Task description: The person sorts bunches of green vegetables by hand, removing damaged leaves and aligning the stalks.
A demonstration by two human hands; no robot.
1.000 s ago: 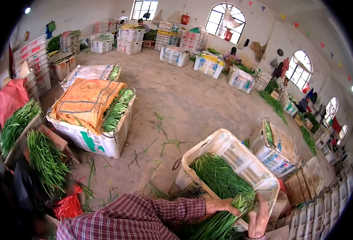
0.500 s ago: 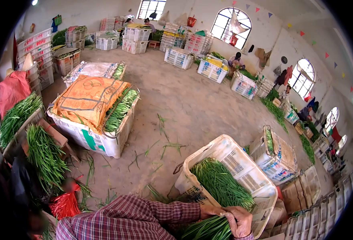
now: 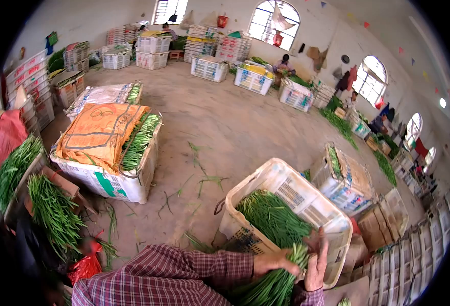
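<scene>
A bunch of long, thin green leafy stalks lies across the near rim of an open white plastic crate, its paler ends toward the crate's inside. The left hand is curled around the bunch; the right hand is open beside those ends, fingers spread upward, though whether it touches them I cannot tell. More green stalks lie inside the crate. Beyond its far right side sits a packed, covered white crate; well apart, to the left, an orange woven sack covers another.
</scene>
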